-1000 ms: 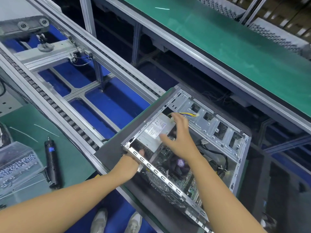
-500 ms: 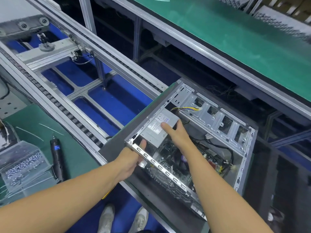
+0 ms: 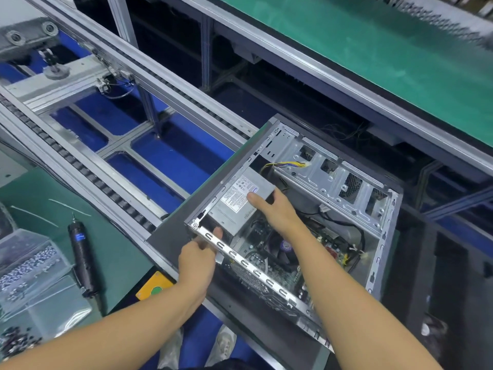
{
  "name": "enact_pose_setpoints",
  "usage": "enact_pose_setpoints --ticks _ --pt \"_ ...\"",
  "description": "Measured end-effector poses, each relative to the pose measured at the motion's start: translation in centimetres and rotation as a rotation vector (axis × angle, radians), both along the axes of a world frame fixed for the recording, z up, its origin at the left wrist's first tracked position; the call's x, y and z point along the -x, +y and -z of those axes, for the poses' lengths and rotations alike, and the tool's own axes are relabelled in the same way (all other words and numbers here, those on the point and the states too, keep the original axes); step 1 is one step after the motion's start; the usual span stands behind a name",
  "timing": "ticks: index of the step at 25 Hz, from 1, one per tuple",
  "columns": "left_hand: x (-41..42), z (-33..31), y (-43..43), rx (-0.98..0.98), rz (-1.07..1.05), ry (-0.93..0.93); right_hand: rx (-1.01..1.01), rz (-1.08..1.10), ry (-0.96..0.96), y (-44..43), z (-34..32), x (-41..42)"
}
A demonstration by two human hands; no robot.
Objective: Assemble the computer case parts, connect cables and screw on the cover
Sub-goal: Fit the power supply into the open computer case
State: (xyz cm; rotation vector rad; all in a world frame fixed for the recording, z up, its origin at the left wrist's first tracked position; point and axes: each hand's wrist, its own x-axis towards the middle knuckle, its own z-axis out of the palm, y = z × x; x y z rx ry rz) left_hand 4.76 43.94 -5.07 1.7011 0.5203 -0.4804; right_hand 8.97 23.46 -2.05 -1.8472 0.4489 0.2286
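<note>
An open computer case (image 3: pixel 384 231) lies on its side on a dark pallet, its motherboard (image 3: pixel 277 265) and CPU fan showing inside. A grey power supply (image 3: pixel 240 201) with a white label sits in the near-left corner. My right hand (image 3: pixel 277 209) grips the power supply's far end, thumb lying across the label. My left hand (image 3: pixel 198 259) grips the case's near rail at the corner, thumb hooked over the rail. A yellow and purple cable bundle (image 3: pixel 285 164) pokes out beside the drive cage (image 3: pixel 336 180).
A black electric screwdriver (image 3: pixel 81 256) lies on the green mat at left, next to clear boxes of screws (image 3: pixel 29 265). The roller conveyor frame (image 3: pixel 112 166) runs diagonally past the case. A green-topped bench (image 3: pixel 373 49) stretches behind. A yellow button box (image 3: pixel 154 285) sits by the near edge.
My right hand has drawn back from deeper in the case onto the power supply's far end. My left hand keeps its hold on the rail.
</note>
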Motion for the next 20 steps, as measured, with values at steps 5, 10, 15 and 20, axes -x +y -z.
enact_pose_setpoints --ticks 5,10,15,20 --pt "1.7 0.2 1.6 -0.066 0.036 -0.099 0.047 -0.198 0.036 -0.5 -0.7 -0.6" --pt "2.3 -0.1 1.9 -0.01 0.044 -0.092 -0.047 -0.229 0.091 -0.5 -0.2 -1.5" --pt "0.9 -3.0 3.1 0.415 -0.185 0.244 -0.247 -0.152 0.028 0.2 1.1 -1.6" --pt "1.2 -4.4 2.8 0.629 0.026 0.271 -0.278 -0.177 0.039 -0.5 0.8 -2.3"
